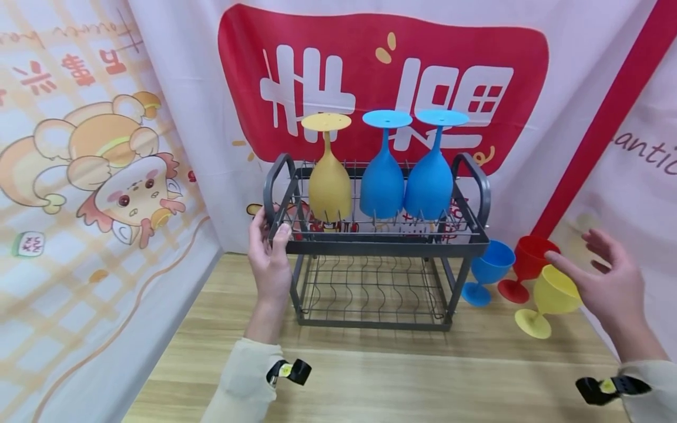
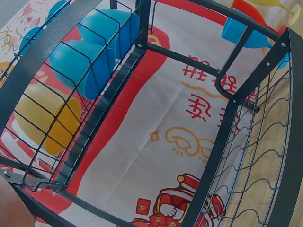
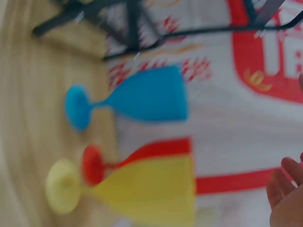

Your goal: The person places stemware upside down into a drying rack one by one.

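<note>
My left hand grips the left end of a dark two-tier dish rack, thumb over the front corner and fingers behind the frame. On its upper tier a yellow goblet and two blue goblets stand upside down, feet upward. The lower wire tier holds nothing. Off to the right, my right hand is raised with fingers apart and holds nothing, its thumb near the rim of an upright yellow goblet. In the right wrist view, part of that hand shows beyond the goblet rims.
A blue goblet and a red goblet stand upright on the wooden table beside the rack's right end, close to the yellow one. Printed cloth hangs behind and along both sides.
</note>
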`<state>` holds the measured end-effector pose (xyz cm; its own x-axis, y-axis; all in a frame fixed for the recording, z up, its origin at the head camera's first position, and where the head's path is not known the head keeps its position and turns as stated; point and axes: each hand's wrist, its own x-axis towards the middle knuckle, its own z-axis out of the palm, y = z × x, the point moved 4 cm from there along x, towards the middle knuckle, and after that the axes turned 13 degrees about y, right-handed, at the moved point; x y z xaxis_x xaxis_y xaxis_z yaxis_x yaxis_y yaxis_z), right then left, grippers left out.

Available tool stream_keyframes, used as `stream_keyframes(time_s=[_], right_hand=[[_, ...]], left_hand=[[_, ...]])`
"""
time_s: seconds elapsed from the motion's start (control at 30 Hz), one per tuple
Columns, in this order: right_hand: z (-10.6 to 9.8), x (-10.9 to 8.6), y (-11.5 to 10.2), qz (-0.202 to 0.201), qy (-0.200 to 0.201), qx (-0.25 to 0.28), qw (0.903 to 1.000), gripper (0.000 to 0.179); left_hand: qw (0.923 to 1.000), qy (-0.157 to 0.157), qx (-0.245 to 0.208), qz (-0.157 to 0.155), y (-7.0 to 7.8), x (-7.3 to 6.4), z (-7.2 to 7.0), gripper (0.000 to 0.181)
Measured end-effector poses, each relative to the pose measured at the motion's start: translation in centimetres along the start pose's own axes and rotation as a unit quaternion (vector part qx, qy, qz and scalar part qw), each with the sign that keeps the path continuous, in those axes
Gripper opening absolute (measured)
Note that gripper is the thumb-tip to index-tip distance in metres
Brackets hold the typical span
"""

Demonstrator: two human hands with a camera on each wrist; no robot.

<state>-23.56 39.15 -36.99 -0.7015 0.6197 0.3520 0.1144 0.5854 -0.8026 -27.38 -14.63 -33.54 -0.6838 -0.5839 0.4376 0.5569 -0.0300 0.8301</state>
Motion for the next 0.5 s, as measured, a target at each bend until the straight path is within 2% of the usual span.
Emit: stream_keyframes(time_s=[0.23,0.5], right_hand=[[0.0,0.7,5.6,0.054,-0.014,0.006,0.9984,0.107],[0.7,0.8,9.1,0.087,-0.026,0.017,0.9958,0.114]], left_hand=[[1.0,-0.002,-0.004,-0.001,-0.1,-0.1,0.1,0.053],[1.0,-0.002,-0.003,0.001,-0.1,0.0,0.0,0.054]])
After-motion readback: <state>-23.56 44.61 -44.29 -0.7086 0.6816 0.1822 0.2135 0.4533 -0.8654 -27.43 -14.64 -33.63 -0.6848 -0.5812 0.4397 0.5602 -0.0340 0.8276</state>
